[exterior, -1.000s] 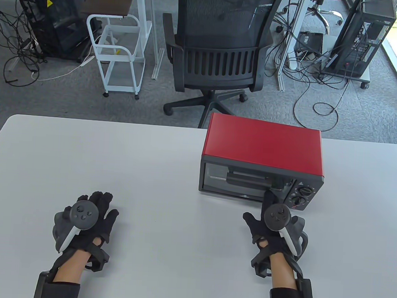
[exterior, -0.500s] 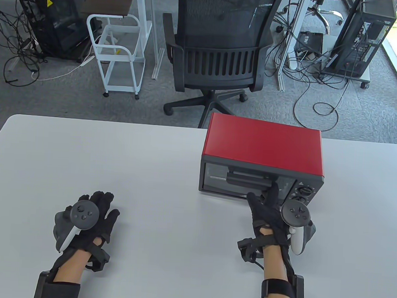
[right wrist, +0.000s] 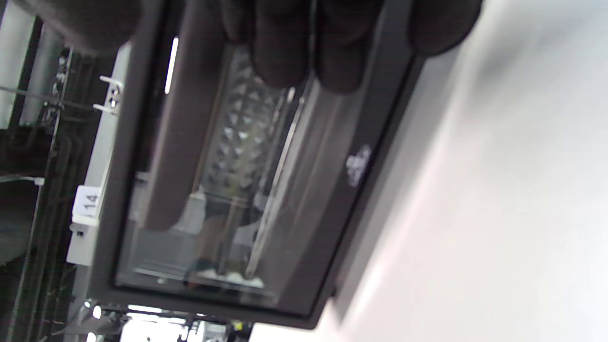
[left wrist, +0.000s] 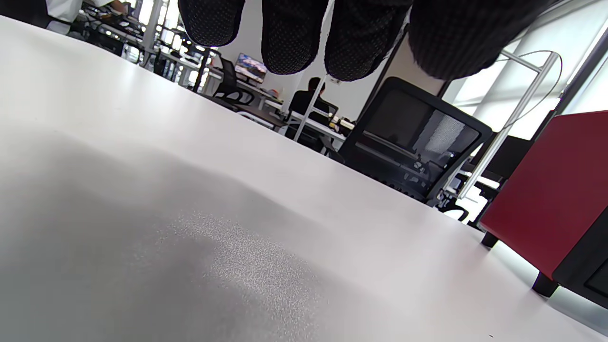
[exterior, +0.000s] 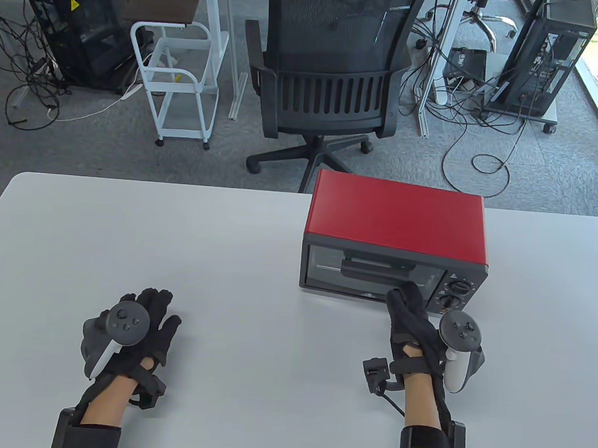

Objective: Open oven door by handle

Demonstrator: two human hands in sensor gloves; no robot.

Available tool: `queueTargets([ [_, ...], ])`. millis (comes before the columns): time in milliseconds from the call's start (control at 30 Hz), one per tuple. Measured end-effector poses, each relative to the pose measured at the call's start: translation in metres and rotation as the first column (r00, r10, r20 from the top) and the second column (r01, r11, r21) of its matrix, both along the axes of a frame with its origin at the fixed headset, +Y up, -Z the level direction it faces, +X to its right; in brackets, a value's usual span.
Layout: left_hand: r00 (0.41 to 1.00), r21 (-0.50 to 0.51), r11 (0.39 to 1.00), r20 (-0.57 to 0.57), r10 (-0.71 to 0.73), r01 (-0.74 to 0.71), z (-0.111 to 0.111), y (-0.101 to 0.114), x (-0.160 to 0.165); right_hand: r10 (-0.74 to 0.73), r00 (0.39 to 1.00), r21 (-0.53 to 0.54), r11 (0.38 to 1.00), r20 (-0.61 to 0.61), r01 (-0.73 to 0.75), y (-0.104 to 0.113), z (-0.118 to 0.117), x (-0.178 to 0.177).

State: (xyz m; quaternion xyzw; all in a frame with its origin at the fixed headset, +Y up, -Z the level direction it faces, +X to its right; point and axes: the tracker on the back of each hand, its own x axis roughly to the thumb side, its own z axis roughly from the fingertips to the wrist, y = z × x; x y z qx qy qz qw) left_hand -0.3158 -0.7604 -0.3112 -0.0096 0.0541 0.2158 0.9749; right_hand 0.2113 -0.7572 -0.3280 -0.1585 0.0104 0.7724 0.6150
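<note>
Right hand (exterior: 414,324) reaches up to the oven (exterior: 397,240) front, fingertips (right wrist: 294,52) at the door (exterior: 369,275) just below the handle (exterior: 377,266); grip unclear, contact can't be confirmed. Oven: red shell, black glass door, closed, on the table (exterior: 226,260) right of centre. Left hand (exterior: 130,327) lies flat, fingers together. Right wrist view shows the rack behind the glass.

The oven (exterior: 397,240) stands on the desk (exterior: 226,260) at the right; the right hand (exterior: 414,332) is before its door (exterior: 372,274), the left hand (exterior: 130,330) at the left.
</note>
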Motion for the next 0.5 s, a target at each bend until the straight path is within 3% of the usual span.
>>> queueTargets([
  [233,1.000,-0.004,1.000,-0.001,0.002,-0.002,-0.001,0.000,0.000,-0.123,0.992,-0.006,0.992,-0.024,0.123,-0.013,-0.001,0.004],
  [500,1.000,-0.012,1.000,-0.001,0.000,0.000,0.000,-0.001,0.001,-0.157,0.988,0.020,0.987,-0.008,0.157,-0.019,0.008,0.010],
])
